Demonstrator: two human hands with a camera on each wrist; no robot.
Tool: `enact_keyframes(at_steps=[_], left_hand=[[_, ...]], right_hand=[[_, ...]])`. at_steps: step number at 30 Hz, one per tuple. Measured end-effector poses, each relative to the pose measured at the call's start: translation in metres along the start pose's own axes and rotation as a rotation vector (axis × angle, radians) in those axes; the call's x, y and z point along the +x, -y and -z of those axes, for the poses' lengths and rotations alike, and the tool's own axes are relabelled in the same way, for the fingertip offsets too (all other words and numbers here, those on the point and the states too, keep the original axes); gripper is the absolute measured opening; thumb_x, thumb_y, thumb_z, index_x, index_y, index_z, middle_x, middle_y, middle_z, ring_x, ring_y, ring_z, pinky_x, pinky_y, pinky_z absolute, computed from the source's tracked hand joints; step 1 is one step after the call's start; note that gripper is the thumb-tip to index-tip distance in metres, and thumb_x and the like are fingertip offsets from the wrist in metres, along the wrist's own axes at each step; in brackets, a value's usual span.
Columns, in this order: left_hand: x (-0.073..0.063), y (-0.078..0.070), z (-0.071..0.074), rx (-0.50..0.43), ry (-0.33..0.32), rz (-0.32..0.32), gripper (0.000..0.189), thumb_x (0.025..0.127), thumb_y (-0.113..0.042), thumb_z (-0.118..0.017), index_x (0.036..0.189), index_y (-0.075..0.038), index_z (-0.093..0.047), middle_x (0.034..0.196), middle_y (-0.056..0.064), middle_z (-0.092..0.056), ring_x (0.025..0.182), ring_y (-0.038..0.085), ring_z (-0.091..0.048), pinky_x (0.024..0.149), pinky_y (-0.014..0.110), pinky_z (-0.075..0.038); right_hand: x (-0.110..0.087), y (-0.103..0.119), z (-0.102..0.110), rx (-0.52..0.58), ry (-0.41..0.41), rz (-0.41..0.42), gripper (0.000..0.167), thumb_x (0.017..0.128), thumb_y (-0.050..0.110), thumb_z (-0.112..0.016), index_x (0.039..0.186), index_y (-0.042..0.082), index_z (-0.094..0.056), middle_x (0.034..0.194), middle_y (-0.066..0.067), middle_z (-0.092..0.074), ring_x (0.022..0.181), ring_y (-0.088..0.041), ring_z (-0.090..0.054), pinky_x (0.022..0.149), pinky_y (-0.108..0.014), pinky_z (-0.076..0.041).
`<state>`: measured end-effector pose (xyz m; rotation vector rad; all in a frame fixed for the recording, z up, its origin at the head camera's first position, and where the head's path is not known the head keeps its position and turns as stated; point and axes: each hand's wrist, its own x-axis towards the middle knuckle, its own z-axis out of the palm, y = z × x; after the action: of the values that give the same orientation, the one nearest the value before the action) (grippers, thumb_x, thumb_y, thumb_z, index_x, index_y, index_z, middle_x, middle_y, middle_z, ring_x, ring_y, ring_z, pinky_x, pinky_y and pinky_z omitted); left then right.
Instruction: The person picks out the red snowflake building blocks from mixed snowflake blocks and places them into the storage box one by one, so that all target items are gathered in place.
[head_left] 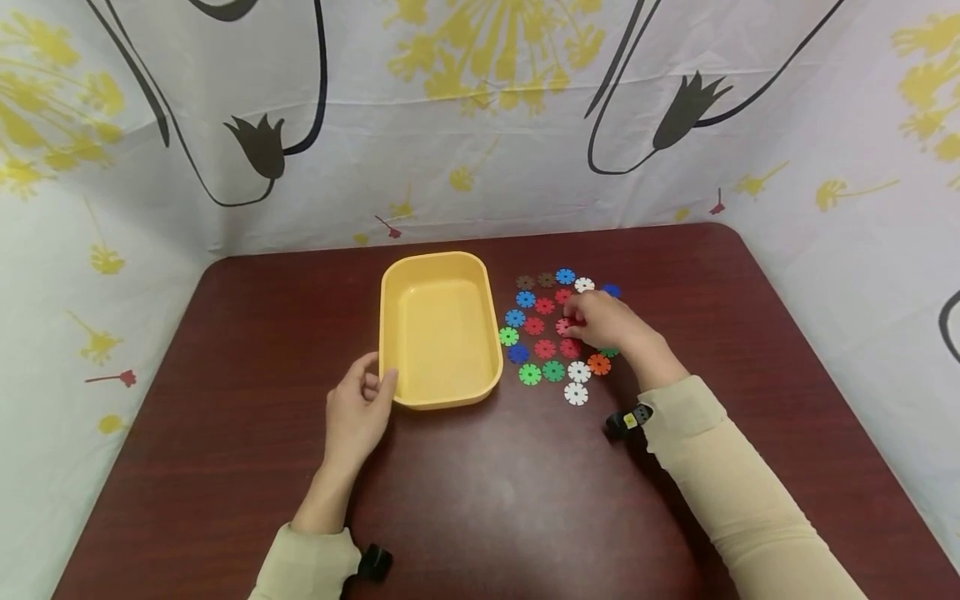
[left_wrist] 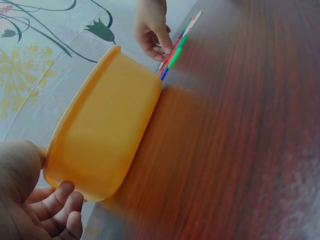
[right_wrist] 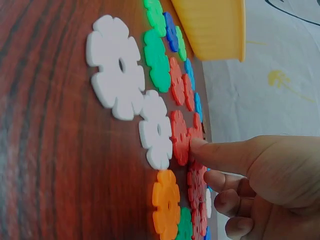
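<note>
My left hand [head_left: 358,414] grips the near left corner of a yellow plastic basin [head_left: 442,333], thumb over the rim and fingers curled against the outer wall. In the left wrist view the basin's side [left_wrist: 107,125] stands on the table beside that hand. My right hand [head_left: 602,320] is over a spread of flat flower-shaped plastic discs, its thumb and fingertips at a red disc [head_left: 563,327]. In the right wrist view the thumb tip meets the red pieces, and the other fingers [right_wrist: 227,200] are curled beside them. The hand partly hides the discs behind it.
Around the right hand lie red, blue, brown, green, white and orange discs; a white disc [head_left: 576,393] is nearest me and an orange disc [head_left: 599,364] lies by the wrist. The dark red-brown table [head_left: 480,500] meets a flower-patterned cloth [head_left: 480,167] behind it.
</note>
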<state>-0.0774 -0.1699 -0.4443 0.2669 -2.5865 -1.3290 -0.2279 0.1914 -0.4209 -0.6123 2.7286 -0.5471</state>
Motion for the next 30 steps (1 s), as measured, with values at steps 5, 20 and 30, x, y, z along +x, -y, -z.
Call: enact_keyframes(at_steps=[5,20,30], left_hand=[[0.0006,-0.0003,-0.0005,-0.003,0.005,-0.004,0.041,0.098,-0.026,-0.068,0.133,-0.005,-0.062,0.081,0.006,-0.066,0.07,0.018,-0.06,0.066,0.03,-0.05],[-0.0007,0.0021,0.0009,0.007,0.017,0.006,0.044,0.099,-0.029,-0.067,0.134,-0.003,-0.062,0.083,0.007,-0.066,0.072,0.018,-0.061,0.07,0.032,-0.051],[-0.0028,0.0017,0.0012,0.003,0.024,-0.013,0.044,0.101,-0.028,-0.064,0.135,0.0,-0.061,0.084,0.007,-0.066,0.071,0.016,-0.06,0.066,0.027,-0.05]], right_hand=[[0.0028,0.0028,-0.0006,0.01,0.012,0.005,0.014,0.093,0.015,-0.075,0.098,0.004,-0.068,0.079,-0.006,-0.058,0.07,-0.022,-0.053,0.064,-0.035,-0.047],[0.0083,0.0061,-0.0054,0.042,0.048,-0.033,0.025,0.095,0.018,-0.074,0.09,0.005,-0.054,0.081,-0.008,-0.049,0.073,-0.023,-0.047,0.065,-0.036,-0.039],[0.0012,0.0059,-0.0081,0.104,0.021,-0.02,0.032,0.095,0.019,-0.073,0.106,0.004,-0.048,0.073,-0.007,-0.047,0.062,-0.021,-0.044,0.06,-0.033,-0.037]])
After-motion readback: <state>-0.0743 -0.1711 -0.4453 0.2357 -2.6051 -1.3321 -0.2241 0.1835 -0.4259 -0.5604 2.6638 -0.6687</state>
